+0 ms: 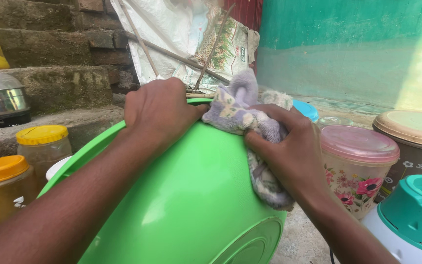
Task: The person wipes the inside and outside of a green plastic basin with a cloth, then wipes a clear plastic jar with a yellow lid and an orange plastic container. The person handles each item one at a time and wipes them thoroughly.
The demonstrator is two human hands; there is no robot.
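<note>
I see a green basin (191, 195) tipped on its side in front of me, filling the lower middle of the view. Its round base faces down and toward the camera at lower right; its open mouth faces away, up and to the left, so its axis runs from near-right to far-left. I cannot tell what its underside rests on.

My left hand (159, 110) is curled over the top rim, fingers hooked out of sight inside, gripping it. My right hand (289, 146) is closed on a bunched pale cloth (242, 115) with a flowered print, pressing it flat against the basin's outer wall just below the rim; part of the cloth hangs down under my palm.

Left of the basin stand two jars with yellow lids (42, 134), and a steel pot (1, 98) sits on a stone step behind them. To the right are a flowered tub with a pink lid (360, 144), a brown lidded container (413, 129) and a teal-and-white appliance (411, 220).
</note>
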